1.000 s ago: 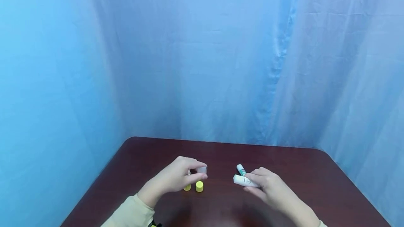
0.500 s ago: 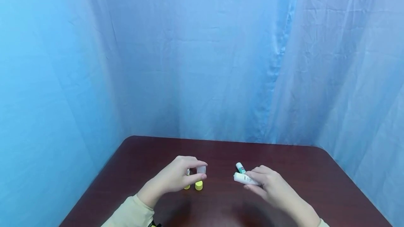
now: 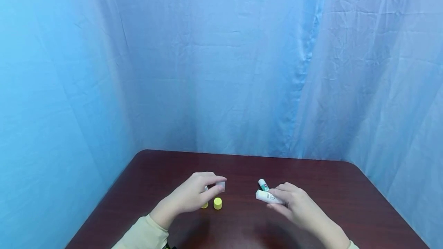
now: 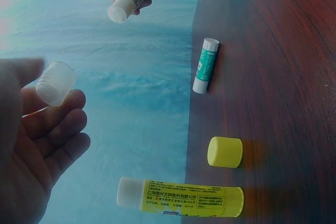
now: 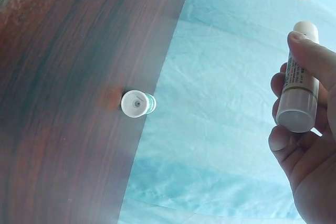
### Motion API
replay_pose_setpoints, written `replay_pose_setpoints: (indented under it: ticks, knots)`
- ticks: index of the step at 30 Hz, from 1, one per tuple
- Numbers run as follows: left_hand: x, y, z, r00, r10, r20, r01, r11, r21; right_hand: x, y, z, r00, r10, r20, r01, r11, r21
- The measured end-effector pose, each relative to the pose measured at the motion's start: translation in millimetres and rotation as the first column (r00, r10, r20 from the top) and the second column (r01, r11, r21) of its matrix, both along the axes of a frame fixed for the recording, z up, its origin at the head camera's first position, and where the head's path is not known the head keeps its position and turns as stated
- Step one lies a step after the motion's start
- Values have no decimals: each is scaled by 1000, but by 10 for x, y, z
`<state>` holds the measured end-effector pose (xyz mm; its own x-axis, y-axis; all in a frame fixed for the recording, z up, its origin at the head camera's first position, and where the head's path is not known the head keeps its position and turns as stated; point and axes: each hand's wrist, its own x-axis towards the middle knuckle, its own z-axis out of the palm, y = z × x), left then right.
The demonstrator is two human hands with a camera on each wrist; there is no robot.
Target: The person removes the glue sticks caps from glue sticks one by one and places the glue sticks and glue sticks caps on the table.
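Note:
My left hand (image 3: 190, 194) pinches a clear ribbed cap (image 4: 56, 83) between thumb and fingers, above the table. Across from it, my right hand (image 3: 297, 205) grips a white glue stick (image 5: 300, 85) with printed text and a thin gold band; one end points toward the left hand. Below the left hand a yellow glue stick (image 4: 191, 199) stands upright with a whitish top end, partly hidden by that hand in the head view. Beside it sits a yellow cap (image 3: 217, 203). A green-and-white glue stick (image 4: 206, 65) lies on the table just beyond the right hand.
The dark reddish-brown table (image 3: 166, 160) has rounded far corners. Blue curtains (image 3: 221, 68) hang behind it and on both sides.
The left thumb has risen and come closer to the index finger, covering more of the clear cap. My right hand and its glue stick have hardly moved.

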<state>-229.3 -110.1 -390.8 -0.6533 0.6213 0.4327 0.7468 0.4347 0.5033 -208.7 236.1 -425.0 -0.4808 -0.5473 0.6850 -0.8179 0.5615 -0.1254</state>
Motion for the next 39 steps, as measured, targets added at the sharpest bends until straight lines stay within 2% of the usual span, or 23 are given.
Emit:
replay_pose_setpoints:
  ticks: [4, 11, 18, 30, 39]
  knots:
    - [2, -19, 14, 1000, 27, -3, -27, 1000, -7, 0, -5, -2, 1000, -12, 12, 13, 1000, -4]
    - [0, -31, 11, 1000, 31, -3, -31, 1000, -4, -39, -22, -30, 1000, -5, -3, 5, 1000, -10]
    - [-4, -21, 22, 997, 74, 27, -73, 997, -11, -47, -47, -21, 1000, -7, -8, 7, 1000, -9]
    - [3, -52, -60, 993, 70, -90, -78, 993, -85, -46, -43, -25, 1000, -20, -7, 20, 1000, 7]
    - [24, -34, -98, 979, 52, -196, -78, 989, -125, -31, -39, -34, 999, -40, 20, 40, 999, 5]
